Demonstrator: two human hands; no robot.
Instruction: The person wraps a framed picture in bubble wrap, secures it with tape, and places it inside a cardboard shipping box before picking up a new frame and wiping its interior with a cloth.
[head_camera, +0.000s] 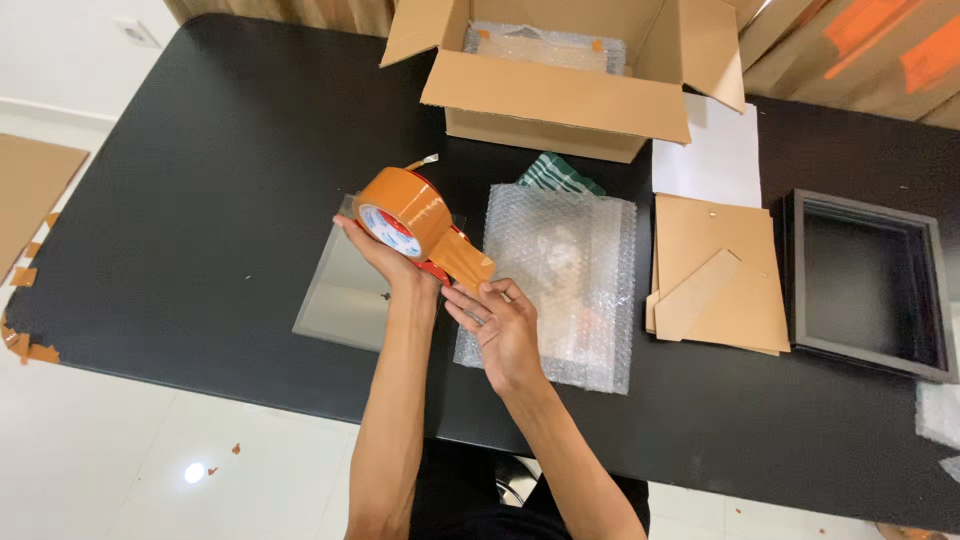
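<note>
Holding brown tape roll in left hand, raised over counter. Right hand pinches pulled tape end, strip running roll-to-right. Bubble-wrapped parcel lies just right of both hands, long axis near-far; right hand nearer.

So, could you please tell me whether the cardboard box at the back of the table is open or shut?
Open: the cardboard box has its flaps spread outward, and bubble wrap shows inside.
</note>
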